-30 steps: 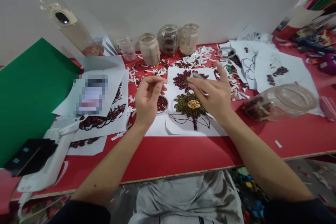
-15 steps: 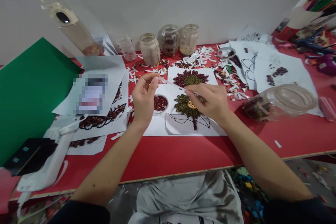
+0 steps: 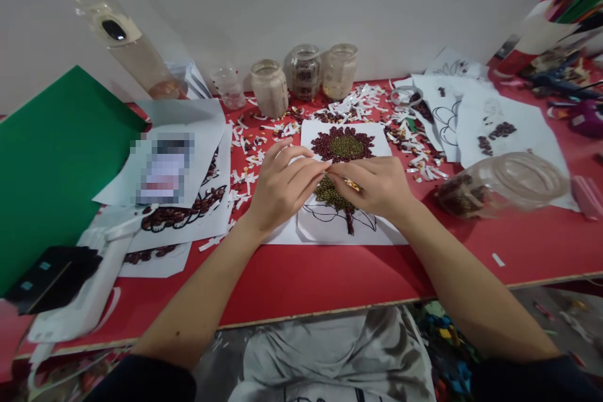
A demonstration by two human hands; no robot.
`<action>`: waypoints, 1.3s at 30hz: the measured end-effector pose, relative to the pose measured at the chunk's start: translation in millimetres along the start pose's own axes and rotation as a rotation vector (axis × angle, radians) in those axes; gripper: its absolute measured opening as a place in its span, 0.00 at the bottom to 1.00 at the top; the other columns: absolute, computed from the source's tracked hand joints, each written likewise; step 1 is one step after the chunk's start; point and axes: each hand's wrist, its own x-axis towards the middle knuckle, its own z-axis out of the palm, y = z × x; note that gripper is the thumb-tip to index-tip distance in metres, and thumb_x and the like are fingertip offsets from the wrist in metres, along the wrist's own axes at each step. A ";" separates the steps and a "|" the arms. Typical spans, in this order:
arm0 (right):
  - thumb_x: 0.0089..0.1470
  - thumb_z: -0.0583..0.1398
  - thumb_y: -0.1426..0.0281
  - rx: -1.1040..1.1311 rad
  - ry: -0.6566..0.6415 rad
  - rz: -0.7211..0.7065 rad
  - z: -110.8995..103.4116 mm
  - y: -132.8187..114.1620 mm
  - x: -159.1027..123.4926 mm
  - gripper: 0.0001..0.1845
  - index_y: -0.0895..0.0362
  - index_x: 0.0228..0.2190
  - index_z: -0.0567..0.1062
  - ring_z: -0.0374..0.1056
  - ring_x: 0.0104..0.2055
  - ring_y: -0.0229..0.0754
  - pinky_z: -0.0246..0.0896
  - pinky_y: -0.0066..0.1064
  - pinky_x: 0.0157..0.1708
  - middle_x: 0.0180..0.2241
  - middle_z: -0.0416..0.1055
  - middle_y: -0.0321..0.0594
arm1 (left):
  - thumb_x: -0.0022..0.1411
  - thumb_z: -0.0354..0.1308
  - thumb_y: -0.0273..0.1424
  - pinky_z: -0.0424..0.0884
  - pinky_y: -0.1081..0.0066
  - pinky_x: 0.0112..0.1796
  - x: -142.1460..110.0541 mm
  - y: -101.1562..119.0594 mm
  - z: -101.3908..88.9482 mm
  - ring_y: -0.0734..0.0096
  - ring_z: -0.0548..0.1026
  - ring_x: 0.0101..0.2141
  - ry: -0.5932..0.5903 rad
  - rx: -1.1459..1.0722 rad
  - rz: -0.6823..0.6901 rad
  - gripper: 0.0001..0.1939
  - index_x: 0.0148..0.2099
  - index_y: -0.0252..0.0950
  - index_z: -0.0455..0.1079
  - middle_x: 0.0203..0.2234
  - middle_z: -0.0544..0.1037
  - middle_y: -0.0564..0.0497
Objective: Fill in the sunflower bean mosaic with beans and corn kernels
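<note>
My left hand [image 3: 284, 190] and my right hand [image 3: 375, 184] meet fingertip to fingertip above a white sheet [image 3: 318, 233]. Both are closed in a pinch on a thin white strip; only a small bit of it shows between the fingers. Under my hands lies a flower of green beans [image 3: 333, 196] with yellow kernels at its centre and a dark stem, partly covered by my right hand. Outlined leaves flank the stem. Farther back is a flower [image 3: 347, 144] with dark red bean petals and a green centre. My left hand hides the dish of red beans.
Several glass jars [image 3: 269, 89] stand along the wall, and paper scraps [image 3: 362, 100] and beans litter the red table [image 3: 330, 276]. A jar [image 3: 499, 185] lies tilted at right. Bean pictures, a blurred-out phone [image 3: 164, 169], a power strip [image 3: 89, 289] and a green board [image 3: 61, 163] are at left.
My left hand has moved right, to my right hand, and now covers the bean dish. The strip, stretched between my hands before, is now mostly hidden by fingers.
</note>
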 end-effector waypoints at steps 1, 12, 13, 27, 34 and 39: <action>0.63 0.58 0.71 0.014 0.003 0.008 0.7 -0.4 -0.4 0.08 0.57 0.35 0.77 0.68 0.21 0.33 0.55 0.28 0.22 0.22 0.76 0.32 | 0.70 0.57 0.28 0.64 0.56 0.58 -0.5 -0.2 0.2 0.65 0.76 0.47 0.007 0.012 -0.010 0.07 0.49 0.38 0.72 0.39 0.82 0.53; 0.64 0.57 0.67 0.133 0.023 0.174 2.0 -1.1 -1.3 0.06 0.53 0.35 0.74 0.67 0.20 0.32 0.56 0.26 0.20 0.24 0.78 0.32 | 0.69 0.59 0.28 0.65 0.56 0.58 3.6 -3.2 -2.1 0.68 0.76 0.40 0.068 -0.087 -0.126 0.03 0.41 0.40 0.73 0.33 0.81 0.56; 0.64 0.57 0.68 0.150 0.028 0.170 1.5 -0.7 -1.1 0.06 0.54 0.34 0.74 0.69 0.21 0.32 0.57 0.25 0.21 0.26 0.78 0.32 | 0.69 0.59 0.28 0.66 0.57 0.57 4.0 -3.2 -2.7 0.68 0.76 0.39 0.076 -0.113 -0.142 0.02 0.41 0.40 0.73 0.33 0.81 0.55; 0.62 0.57 0.77 0.172 0.093 0.159 0.0 -0.4 -0.4 0.09 0.54 0.41 0.75 0.74 0.29 0.35 0.63 0.25 0.26 0.32 0.80 0.36 | 0.68 0.59 0.30 0.72 0.61 0.48 1.7 -7.4 -4.4 0.66 0.77 0.40 0.127 -0.651 -0.630 0.08 0.45 0.44 0.79 0.33 0.82 0.53; 0.62 0.59 0.73 0.057 0.099 0.144 -0.7 -2.4 0.7 0.05 0.54 0.35 0.75 0.71 0.26 0.33 0.57 0.26 0.23 0.28 0.79 0.34 | 0.69 0.57 0.29 0.66 0.51 0.56 4.6 -5.3 -5.1 0.61 0.72 0.51 0.088 -0.168 -0.270 0.07 0.46 0.41 0.76 0.46 0.79 0.49; 0.63 0.56 0.71 0.006 0.035 0.060 0.7 -4.6 1.8 0.08 0.55 0.34 0.76 0.66 0.23 0.32 0.53 0.26 0.22 0.26 0.76 0.33 | 0.68 0.59 0.29 0.58 0.46 0.63 3.3 3.4 -5.6 0.61 0.73 0.52 0.026 0.011 -0.100 0.03 0.42 0.43 0.73 0.40 0.80 0.55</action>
